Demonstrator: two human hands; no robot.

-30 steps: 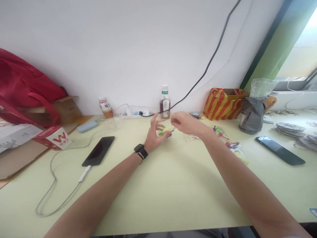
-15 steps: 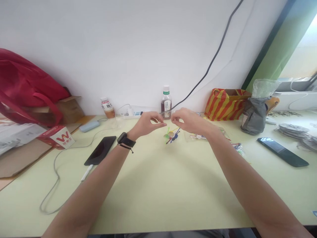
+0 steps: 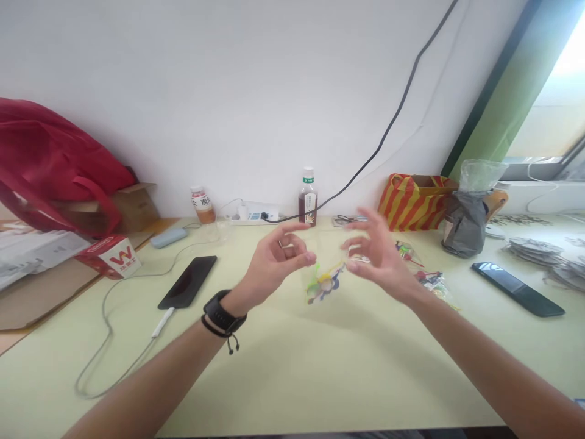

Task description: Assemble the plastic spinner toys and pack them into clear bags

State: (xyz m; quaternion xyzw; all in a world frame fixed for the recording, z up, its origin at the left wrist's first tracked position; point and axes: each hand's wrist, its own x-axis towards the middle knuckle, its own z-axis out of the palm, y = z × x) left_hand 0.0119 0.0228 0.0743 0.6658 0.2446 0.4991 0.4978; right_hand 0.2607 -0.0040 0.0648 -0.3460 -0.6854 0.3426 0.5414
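A small clear plastic bag [image 3: 322, 286] with green, yellow and blue pieces inside hangs above the table in front of me. My left hand [image 3: 281, 256], with a black watch on its wrist, is closed at the bag's upper left corner, thumb against fingers. Beside the bag's right edge, my right hand [image 3: 378, 259] has its fingers spread apart and slightly blurred. Its thumb is close to the bag; whether it touches the plastic is hard to see. More clear bags of coloured pieces [image 3: 432, 281] lie on the table behind my right wrist.
A dark-drink bottle [image 3: 308, 198] stands by the wall under a hanging black cable [image 3: 388, 128]. To the left are a phone [image 3: 188, 282] with a charging cable and a red-white box [image 3: 112, 257]. A striped bag [image 3: 409, 204] and a dark device [image 3: 516, 289] are right.
Both hands have come lower and nearer to me, the bag with them. My right hand has opened its fingers and moved away from the left. The view has tilted slightly up.
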